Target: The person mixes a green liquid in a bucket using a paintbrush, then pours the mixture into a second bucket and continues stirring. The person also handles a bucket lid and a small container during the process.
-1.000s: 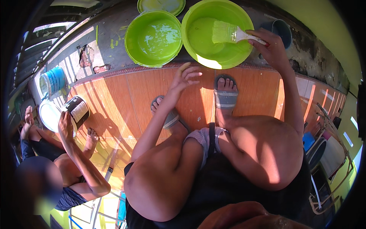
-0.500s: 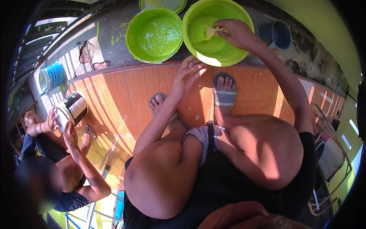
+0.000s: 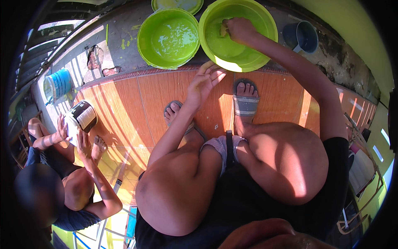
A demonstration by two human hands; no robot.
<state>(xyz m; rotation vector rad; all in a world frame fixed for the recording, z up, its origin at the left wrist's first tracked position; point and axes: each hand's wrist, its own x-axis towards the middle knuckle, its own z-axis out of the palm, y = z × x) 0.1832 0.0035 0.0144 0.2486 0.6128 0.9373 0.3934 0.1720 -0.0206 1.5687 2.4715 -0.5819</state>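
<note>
My right hand (image 3: 241, 30) reaches down inside a large green basin (image 3: 265, 25) and is closed on a wide paintbrush (image 3: 224, 30), whose bristles touch the green paint at the bottom. My left hand (image 3: 204, 82) hangs with fingers apart just in front of that basin, fingertips at its near rim, holding nothing. I am squatting, with my sandalled feet (image 3: 245, 99) on the orange tiled floor just before the basin.
A second green basin (image 3: 146, 29) of green liquid stands to the left, with a third container's rim (image 3: 176, 5) behind. A dark cup (image 3: 304, 36) sits right of the basins. At left another person holds a black-and-white paint can (image 3: 81, 119); a blue bucket (image 3: 58, 83) stands beyond.
My right hand has lowered the brush from above the basin's rim down into the paint. My left hand has shifted slightly toward the rim. The person at left has raised the can.
</note>
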